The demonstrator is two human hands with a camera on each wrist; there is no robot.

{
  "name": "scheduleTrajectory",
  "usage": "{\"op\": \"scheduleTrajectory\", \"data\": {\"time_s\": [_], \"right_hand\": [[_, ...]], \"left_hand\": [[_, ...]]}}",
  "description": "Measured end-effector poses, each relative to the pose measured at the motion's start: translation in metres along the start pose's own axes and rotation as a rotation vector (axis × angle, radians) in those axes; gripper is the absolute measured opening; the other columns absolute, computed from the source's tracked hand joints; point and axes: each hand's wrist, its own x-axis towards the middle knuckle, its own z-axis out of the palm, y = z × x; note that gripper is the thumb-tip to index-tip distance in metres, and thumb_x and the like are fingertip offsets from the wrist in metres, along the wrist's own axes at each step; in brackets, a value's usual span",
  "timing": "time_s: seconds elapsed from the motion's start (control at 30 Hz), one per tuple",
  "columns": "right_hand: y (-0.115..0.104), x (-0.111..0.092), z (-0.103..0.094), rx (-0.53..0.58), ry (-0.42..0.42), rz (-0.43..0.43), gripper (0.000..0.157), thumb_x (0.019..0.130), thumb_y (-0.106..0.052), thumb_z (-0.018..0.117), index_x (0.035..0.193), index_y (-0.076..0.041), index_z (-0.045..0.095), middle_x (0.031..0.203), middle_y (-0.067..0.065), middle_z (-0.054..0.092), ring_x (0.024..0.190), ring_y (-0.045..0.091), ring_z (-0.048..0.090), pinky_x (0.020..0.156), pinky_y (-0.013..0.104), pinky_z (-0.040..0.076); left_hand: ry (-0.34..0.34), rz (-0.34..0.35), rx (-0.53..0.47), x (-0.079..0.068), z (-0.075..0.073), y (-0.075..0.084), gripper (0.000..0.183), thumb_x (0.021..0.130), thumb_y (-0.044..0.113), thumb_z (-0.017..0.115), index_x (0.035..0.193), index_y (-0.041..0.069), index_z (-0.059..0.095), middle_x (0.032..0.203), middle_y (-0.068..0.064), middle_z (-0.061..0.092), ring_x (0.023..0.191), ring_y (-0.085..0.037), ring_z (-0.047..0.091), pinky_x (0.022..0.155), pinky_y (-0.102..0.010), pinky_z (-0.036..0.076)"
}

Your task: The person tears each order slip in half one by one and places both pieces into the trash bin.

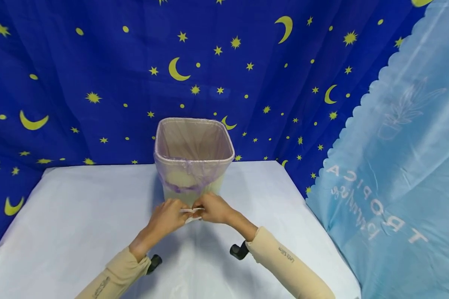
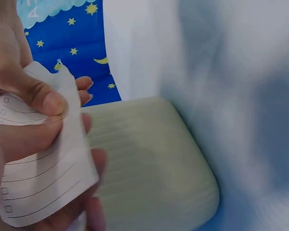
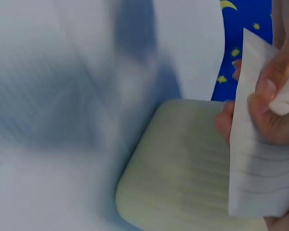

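Note:
Just in front of the bin, both hands pinch one white paper sheet [image 2: 43,180] between thumbs and fingers. The left hand [image 1: 169,216] grips it from the left, the right hand [image 1: 218,209] from the right, the thumbs close together. Printed lines and small checkboxes run across the sheet in the left wrist view. Its upper edge there looks uneven, with a pointed, ragged tip. In the right wrist view the paper [image 3: 248,168] is bent beneath the thumbs. Whether it is one piece or partly torn is hidden by the fingers.
A cream waste bin [image 1: 218,186] stands upright on the white-covered table [image 1: 97,199], behind the hands. A thin purple bag [image 1: 172,170] lines it and folds over its rim. Behind hangs a blue star-and-moon curtain [image 1: 108,79]; a light-blue cloth [image 1: 404,158] hangs at right.

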Motion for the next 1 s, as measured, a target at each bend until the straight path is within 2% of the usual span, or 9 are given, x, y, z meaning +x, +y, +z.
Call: {"op": "scheduleTrajectory", "data": {"time_s": [0.07, 0.17, 0.37, 0.43, 0.57, 0.7, 0.9, 1.0], "right_hand": [[-0.005, -0.002, -0.003, -0.131, 0.018, -0.023, 0.009, 0.082, -0.011, 0.076, 0.076, -0.017, 0.075, 0.065, -0.012, 0.065, 0.055, -0.003, 0.039, 0.051, 0.013, 0.036], [-0.01, -0.006, -0.003, -0.233, 0.035, -0.058, 0.013, 0.082, -0.011, 0.075, 0.071, -0.018, 0.073, 0.059, -0.012, 0.059, 0.052, -0.002, 0.035, 0.047, 0.015, 0.033], [-0.012, -0.009, 0.001, -0.243, 0.072, -0.051, 0.017, 0.079, -0.004, 0.071, 0.073, -0.019, 0.073, 0.064, -0.014, 0.06, 0.056, -0.001, 0.037, 0.051, 0.016, 0.033], [-0.012, -0.01, 0.001, -0.223, 0.083, -0.042, 0.019, 0.077, 0.0, 0.069, 0.072, -0.019, 0.071, 0.062, -0.015, 0.056, 0.057, 0.0, 0.036, 0.051, 0.016, 0.031], [-0.012, -0.008, 0.002, -0.171, 0.114, -0.031, 0.023, 0.072, 0.005, 0.067, 0.068, -0.018, 0.065, 0.06, -0.013, 0.048, 0.056, 0.002, 0.035, 0.049, 0.016, 0.029], [-0.008, -0.004, 0.004, -0.097, 0.166, -0.007, 0.023, 0.07, 0.008, 0.067, 0.07, -0.015, 0.066, 0.061, -0.011, 0.05, 0.058, 0.002, 0.036, 0.05, 0.014, 0.029], [-0.003, -0.001, 0.006, 0.104, 0.287, 0.002, 0.023, 0.068, 0.014, 0.062, 0.069, -0.008, 0.069, 0.059, -0.002, 0.057, 0.057, 0.001, 0.038, 0.053, 0.011, 0.032], [0.0, 0.002, 0.006, 0.223, 0.32, 0.0, 0.02, 0.07, 0.015, 0.06, 0.066, -0.003, 0.068, 0.059, 0.003, 0.06, 0.056, 0.0, 0.039, 0.054, 0.011, 0.035]], "left_hand": [[-0.029, -0.015, 0.002, 0.001, 0.0, 0.002, 0.008, 0.082, 0.017, 0.077, 0.086, 0.012, 0.079, 0.056, 0.004, 0.059, 0.045, -0.008, 0.039, 0.043, -0.025, 0.032], [-0.06, -0.04, 0.03, 0.001, -0.001, 0.004, 0.007, 0.082, 0.022, 0.078, 0.081, 0.015, 0.078, 0.054, 0.006, 0.052, 0.047, -0.009, 0.042, 0.044, -0.027, 0.034], [-0.056, -0.054, 0.081, -0.001, -0.002, 0.007, 0.01, 0.08, 0.023, 0.08, 0.083, 0.014, 0.078, 0.066, 0.003, 0.066, 0.05, -0.01, 0.049, 0.049, -0.03, 0.042], [-0.046, -0.054, 0.086, -0.001, -0.002, 0.007, 0.011, 0.08, 0.023, 0.08, 0.086, 0.013, 0.079, 0.069, 0.002, 0.068, 0.05, -0.01, 0.05, 0.049, -0.03, 0.042], [-0.011, -0.032, 0.08, -0.002, -0.003, 0.007, 0.008, 0.08, 0.022, 0.08, 0.084, 0.015, 0.08, 0.061, 0.003, 0.063, 0.048, -0.011, 0.047, 0.045, -0.028, 0.038], [0.05, 0.027, 0.074, -0.001, -0.003, 0.006, 0.007, 0.08, 0.022, 0.081, 0.083, 0.016, 0.081, 0.062, 0.002, 0.066, 0.046, -0.009, 0.045, 0.044, -0.026, 0.037], [0.16, 0.145, 0.099, -0.001, -0.005, 0.003, 0.004, 0.079, 0.019, 0.081, 0.083, 0.018, 0.081, 0.071, 0.001, 0.072, 0.048, -0.005, 0.049, 0.045, -0.027, 0.042], [0.197, 0.167, 0.107, -0.001, -0.007, 0.003, 0.005, 0.078, 0.017, 0.081, 0.083, 0.019, 0.081, 0.07, 0.001, 0.072, 0.046, -0.004, 0.045, 0.044, -0.027, 0.041]]}}
